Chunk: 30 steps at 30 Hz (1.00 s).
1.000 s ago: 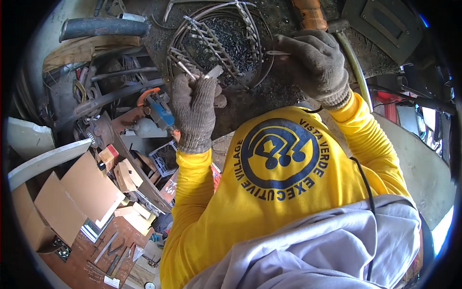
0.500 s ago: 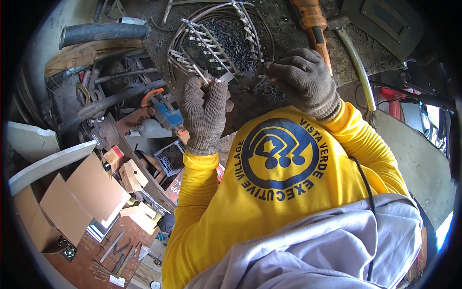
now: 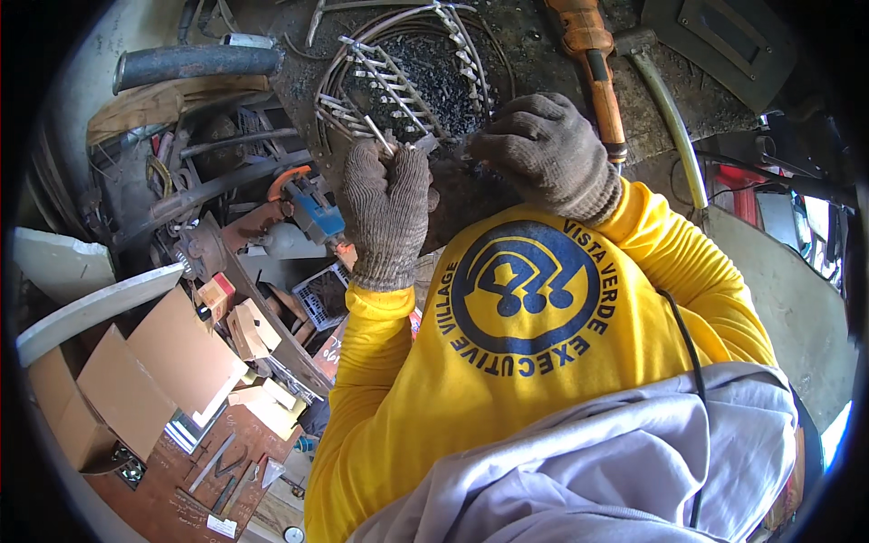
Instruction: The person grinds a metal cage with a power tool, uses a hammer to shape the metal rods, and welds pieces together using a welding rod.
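Note:
Both my hands wear grey-brown knitted gloves. My left hand [image 3: 389, 204] is closed around the near end of a thin metal rod [image 3: 378, 133], whose bright tip sticks up past the thumb. Just right of those fingers shows a small flat metal piece [image 3: 425, 142]; what it is fixed to is hidden. My right hand [image 3: 548, 154] has its fingers curled, fingertips pointing left toward that piece, and what they may pinch is hidden. Beyond the hands lies a bent metal rod frame [image 3: 389, 83] with rows of short bright pegs.
Dark metal bits [image 3: 434, 68] are scattered on the worktable inside a coil of wire. An orange power tool [image 3: 584, 36] and a hammer [image 3: 665, 113] lie at the right. On the left are a blue tool [image 3: 312, 213], cardboard boxes [image 3: 181, 353] and a brown board [image 3: 163, 507] with hand tools.
My right hand has moved left, closer to the left hand and the small metal piece. My left hand stays almost in place, still gripping.

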### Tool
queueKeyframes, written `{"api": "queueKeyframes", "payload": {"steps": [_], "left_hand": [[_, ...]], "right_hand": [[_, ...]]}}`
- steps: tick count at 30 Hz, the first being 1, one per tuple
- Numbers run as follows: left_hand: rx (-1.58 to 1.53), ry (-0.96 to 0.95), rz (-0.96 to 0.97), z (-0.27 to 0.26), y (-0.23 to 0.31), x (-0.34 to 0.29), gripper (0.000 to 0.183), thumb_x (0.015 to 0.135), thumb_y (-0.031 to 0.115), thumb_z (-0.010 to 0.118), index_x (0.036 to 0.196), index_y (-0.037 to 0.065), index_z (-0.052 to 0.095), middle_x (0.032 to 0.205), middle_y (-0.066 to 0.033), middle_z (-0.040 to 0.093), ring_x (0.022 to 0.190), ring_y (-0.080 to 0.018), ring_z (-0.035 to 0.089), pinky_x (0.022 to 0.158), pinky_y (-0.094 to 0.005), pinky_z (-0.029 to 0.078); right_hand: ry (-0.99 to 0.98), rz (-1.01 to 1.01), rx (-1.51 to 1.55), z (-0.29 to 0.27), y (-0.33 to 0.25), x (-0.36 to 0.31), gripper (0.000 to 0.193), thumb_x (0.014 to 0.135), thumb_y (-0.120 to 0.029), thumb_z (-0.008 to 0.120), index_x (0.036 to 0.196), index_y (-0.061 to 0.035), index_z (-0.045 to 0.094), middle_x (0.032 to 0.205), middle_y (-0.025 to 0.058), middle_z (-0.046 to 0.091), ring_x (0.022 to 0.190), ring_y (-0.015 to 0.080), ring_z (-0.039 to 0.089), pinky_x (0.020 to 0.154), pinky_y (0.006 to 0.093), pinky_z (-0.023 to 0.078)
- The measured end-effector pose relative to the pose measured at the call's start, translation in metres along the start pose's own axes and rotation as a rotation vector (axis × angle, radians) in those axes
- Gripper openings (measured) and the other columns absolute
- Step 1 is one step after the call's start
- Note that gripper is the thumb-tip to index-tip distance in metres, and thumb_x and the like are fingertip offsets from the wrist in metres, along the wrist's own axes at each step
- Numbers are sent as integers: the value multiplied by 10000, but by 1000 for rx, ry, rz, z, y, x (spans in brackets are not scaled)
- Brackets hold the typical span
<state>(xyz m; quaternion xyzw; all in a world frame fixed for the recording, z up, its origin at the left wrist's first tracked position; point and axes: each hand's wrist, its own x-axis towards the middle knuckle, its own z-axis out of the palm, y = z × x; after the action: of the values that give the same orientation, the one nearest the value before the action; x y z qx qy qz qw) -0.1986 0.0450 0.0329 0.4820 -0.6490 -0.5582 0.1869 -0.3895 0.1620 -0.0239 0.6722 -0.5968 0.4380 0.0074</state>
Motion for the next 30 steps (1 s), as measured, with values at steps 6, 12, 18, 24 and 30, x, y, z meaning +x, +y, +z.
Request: {"api": "queueKeyframes", "payload": {"steps": [6, 12, 18, 24, 30], "left_hand": [[64, 29, 39, 2, 1, -1, 142, 960, 123, 664, 980, 31, 558, 754, -32, 605, 584, -89, 594, 482, -244, 503], [130, 54, 59, 4, 8, -4, 143, 951, 129, 667, 969, 28, 569, 777, -54, 632, 619, -105, 632, 494, -246, 533], [105, 58, 63, 3, 5, -4, 146, 952, 132, 672, 955, 32, 566, 774, -54, 632, 603, -104, 621, 487, -248, 526], [-24, 55, 18, 5, -2, -3, 155, 964, 141, 668, 996, 50, 546, 773, -34, 597, 595, -80, 593, 502, -238, 520], [-6, 46, 78, 0, -1, -11, 173, 963, 132, 681, 993, 31, 543, 778, -34, 619, 666, -85, 634, 554, -243, 545]], "right_hand": [[-65, -101, -36, 9, 2, 14, 331, 791, -235, 661, 1114, -224, 728, 929, -35, 686, 968, 210, 658, 805, 385, 526], [-84, -185, -57, 14, 6, 22, 422, 707, -213, 707, 1127, -192, 731, 980, -24, 655, 1015, 219, 657, 815, 401, 523], [-33, -262, -152, 15, 7, 28, 422, 696, -225, 686, 1115, -198, 725, 1004, -31, 652, 1037, 218, 651, 879, 406, 528], [30, -95, -352, -4, 0, 21, 321, 758, -250, 642, 1068, -219, 719, 975, -39, 676, 1067, 200, 634, 910, 419, 527], [13, 168, 23, -23, -20, -6, 296, 779, -96, 756, 1068, -156, 733, 866, 71, 684, 855, 310, 673, 746, 423, 534]]}}
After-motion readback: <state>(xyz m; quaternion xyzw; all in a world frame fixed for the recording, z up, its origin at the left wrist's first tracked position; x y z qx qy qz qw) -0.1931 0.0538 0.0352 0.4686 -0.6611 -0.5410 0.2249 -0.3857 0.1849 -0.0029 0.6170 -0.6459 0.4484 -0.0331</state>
